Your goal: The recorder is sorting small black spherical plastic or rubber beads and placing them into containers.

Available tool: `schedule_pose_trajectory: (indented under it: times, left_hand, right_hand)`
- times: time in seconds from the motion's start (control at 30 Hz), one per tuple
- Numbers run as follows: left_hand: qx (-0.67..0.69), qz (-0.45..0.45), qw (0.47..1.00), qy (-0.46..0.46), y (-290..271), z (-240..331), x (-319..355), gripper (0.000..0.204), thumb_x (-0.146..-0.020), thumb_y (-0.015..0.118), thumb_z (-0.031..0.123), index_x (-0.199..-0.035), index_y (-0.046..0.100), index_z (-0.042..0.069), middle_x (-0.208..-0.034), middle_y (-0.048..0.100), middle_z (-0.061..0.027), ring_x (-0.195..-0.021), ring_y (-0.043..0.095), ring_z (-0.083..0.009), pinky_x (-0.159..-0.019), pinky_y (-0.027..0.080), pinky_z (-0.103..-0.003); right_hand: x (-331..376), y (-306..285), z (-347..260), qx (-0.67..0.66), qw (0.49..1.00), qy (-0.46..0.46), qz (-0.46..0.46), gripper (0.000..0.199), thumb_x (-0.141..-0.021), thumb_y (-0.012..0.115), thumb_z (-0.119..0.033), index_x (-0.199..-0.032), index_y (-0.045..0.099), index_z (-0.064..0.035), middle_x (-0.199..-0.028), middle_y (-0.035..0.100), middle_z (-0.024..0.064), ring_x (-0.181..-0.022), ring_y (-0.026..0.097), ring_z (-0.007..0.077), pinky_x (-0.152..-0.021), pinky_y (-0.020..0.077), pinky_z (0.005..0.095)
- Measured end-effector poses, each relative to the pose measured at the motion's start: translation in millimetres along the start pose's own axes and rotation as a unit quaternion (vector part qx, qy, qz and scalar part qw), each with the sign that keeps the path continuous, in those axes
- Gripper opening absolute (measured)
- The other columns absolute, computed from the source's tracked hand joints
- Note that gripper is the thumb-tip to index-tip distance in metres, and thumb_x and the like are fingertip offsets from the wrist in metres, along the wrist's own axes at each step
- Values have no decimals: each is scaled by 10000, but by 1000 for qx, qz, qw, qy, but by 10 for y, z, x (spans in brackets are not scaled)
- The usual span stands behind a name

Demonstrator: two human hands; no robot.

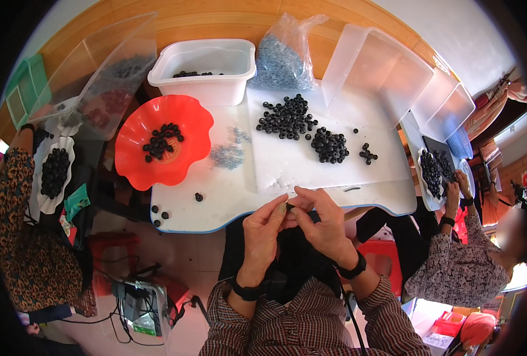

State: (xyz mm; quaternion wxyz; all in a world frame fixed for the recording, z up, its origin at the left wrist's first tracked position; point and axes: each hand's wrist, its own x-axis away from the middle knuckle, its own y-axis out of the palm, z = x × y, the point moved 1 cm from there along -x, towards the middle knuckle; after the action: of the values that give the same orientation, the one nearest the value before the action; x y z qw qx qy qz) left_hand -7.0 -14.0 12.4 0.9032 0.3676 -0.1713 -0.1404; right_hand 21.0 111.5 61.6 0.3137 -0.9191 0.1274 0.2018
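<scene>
My left hand (263, 228) and right hand (323, 222) meet fingertip to fingertip, pinching one small black ring (290, 206) between them, just over the near edge of the white table (234, 202). Bare tabletop lies directly beyond my fingers; farther out sit the ring piles (302, 127), and off to the left the red bowl (159, 142).

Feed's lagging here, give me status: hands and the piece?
Left hand and right hand pinch one small black bead together. Bead piles ahead on white table. Nothing between.

A white table (228, 202) carries a red wavy dish (162, 142), white tub (204, 71) and loose black rings (287, 117).
</scene>
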Motion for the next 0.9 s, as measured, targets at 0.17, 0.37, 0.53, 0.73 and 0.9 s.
schedule_pose_trajectory:
  times: [0.17,0.37,0.53,0.73,0.9]
  left_hand:
    - [-41,17,999,11,-8,2,22,251,-945,587,90,-1146,626,-56,-1008,682,-137,-861,674,-178,-758,581,-303]
    - [-75,0,997,10,-49,-6,25,244,-947,589,101,-1112,631,-73,-991,688,-141,-846,677,-177,-742,576,-280]
    - [-48,-25,999,5,-5,44,33,254,-954,581,114,-1124,625,-69,-971,688,-135,-807,673,-163,-727,575,-277]
    - [70,-82,994,-23,-116,31,4,275,-966,561,143,-1142,609,-62,-935,687,-145,-719,646,-144,-671,563,-258]
    - [119,-106,987,-15,-129,19,11,258,-971,549,147,-1117,619,-55,-909,686,-139,-684,617,-128,-617,537,-241]
  right_hand:
    - [15,17,-20,46,998,-39,-7,417,-762,655,78,-1165,577,4,-843,647,105,-751,614,247,-617,520,319]
    - [62,35,-55,63,997,-47,-12,413,-761,653,69,-1162,576,4,-825,632,120,-733,600,267,-600,502,343]
    - [109,26,-71,-9,1000,7,6,389,-802,653,56,-1180,575,2,-874,650,115,-767,651,212,-666,535,296]
    - [188,-23,-23,-143,982,113,48,338,-865,597,59,-1196,569,-3,-1013,675,89,-846,650,114,-729,530,242]
    - [219,7,16,-204,966,151,52,329,-875,580,58,-1197,565,-4,-1016,681,74,-828,632,86,-741,517,226]
